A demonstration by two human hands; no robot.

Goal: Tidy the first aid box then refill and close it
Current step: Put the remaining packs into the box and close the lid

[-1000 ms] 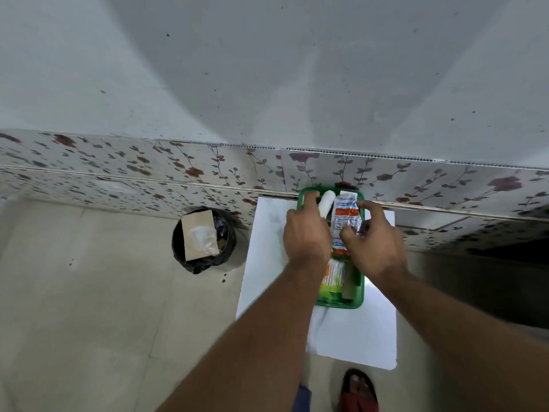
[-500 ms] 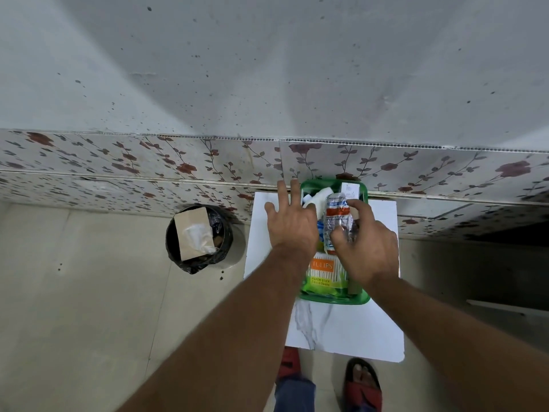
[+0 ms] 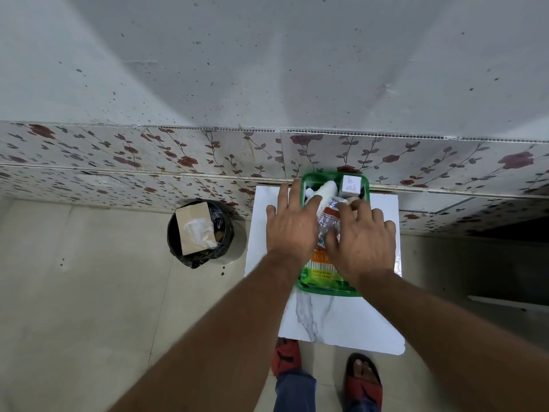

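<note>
Underfoot: two red sandals, nearer than both hands, on the floor at the worktop's near edge.
Worktop: a white marbled slab, under both forearms.
First aid box: green and open-topped, on the worktop beneath the hands; its near rim lies behind the wrists and its far rim lies past the fingertips, by the wall.
Cotton swab pack: green and orange, lying in the box's near end between the wrists.
Left hand: flat, fingers straight and fanned over the box's left rim, outer fingers above bare worktop, holding nothing.
Right hand: fingers fanned, thumb and forefinger on the packet; whether they nip it or only press it, I cannot tell.
Packet: crinkled, silvery, orange-banded, in the box between the hands.
Bandage roll: white, just beyond the left forefinger.
Small carton: white, beyond the right fingertips, in the box's far right corner.
Bin: black-lined, on the floor well left of the left hand, holding brown card.
Wall: floral tiles, beyond all fingertips.
</note>
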